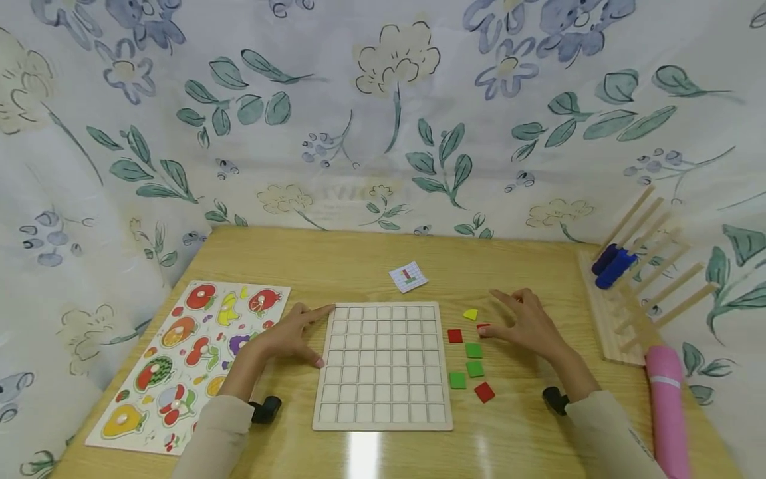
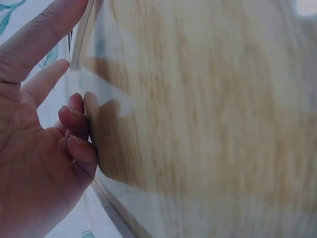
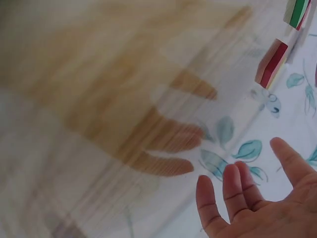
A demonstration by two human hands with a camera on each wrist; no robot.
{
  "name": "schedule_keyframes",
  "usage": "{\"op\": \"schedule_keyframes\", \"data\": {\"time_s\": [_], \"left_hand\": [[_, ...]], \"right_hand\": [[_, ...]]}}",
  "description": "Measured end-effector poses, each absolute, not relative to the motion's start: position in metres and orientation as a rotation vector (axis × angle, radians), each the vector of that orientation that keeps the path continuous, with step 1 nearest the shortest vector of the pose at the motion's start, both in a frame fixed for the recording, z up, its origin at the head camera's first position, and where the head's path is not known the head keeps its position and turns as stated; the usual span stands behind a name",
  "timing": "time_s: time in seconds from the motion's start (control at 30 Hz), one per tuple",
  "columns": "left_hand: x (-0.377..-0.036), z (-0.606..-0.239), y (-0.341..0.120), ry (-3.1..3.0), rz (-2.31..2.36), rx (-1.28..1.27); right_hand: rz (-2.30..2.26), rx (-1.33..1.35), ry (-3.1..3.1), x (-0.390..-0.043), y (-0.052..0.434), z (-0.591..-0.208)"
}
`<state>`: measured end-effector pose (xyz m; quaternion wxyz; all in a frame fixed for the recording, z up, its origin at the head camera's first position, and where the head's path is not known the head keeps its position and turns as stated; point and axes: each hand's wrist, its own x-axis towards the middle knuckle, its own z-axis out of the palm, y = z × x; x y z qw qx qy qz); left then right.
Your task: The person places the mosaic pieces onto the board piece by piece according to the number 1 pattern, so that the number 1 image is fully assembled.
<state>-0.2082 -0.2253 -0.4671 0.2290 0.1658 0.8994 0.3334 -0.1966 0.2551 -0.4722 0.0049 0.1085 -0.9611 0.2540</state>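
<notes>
A square wooden grid board lies at the middle of the table, its cells bare. My left hand rests at its left edge, thumb and index finger spread along the side; in the left wrist view the other fingers of this hand are loosely bent. Right of the board, my right hand has its thumb on a partly hidden red tile, the index finger stretched out apart from it. Nearby lie another red tile, a tilted red tile, several green tiles and a yellow quarter-round piece.
A small card with a red-and-green pattern lies behind the board. At left is a fruit puzzle board. A wooden peg rack with blue pieces and a pink roll stand at right. Floral cloth hangs behind.
</notes>
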Motion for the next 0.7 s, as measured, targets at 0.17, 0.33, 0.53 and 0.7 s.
{"op": "schedule_keyframes", "data": {"time_s": [0.17,0.33,0.53,0.7], "left_hand": [[-0.208,-0.467,-0.228,2.477,0.923,0.484],[-0.206,-0.469,-0.229,2.480,0.951,0.509],[-0.207,-0.471,-0.230,2.470,0.978,0.510],[-0.209,-0.472,-0.231,2.454,0.999,0.513]], "right_hand": [[0.848,0.344,-3.012,-0.206,0.247,-0.474],[0.819,0.376,-3.038,-0.214,0.237,-0.476],[0.766,0.381,-3.034,-0.215,0.232,-0.477],[0.794,0.389,-3.018,-0.216,0.231,-0.479]]}}
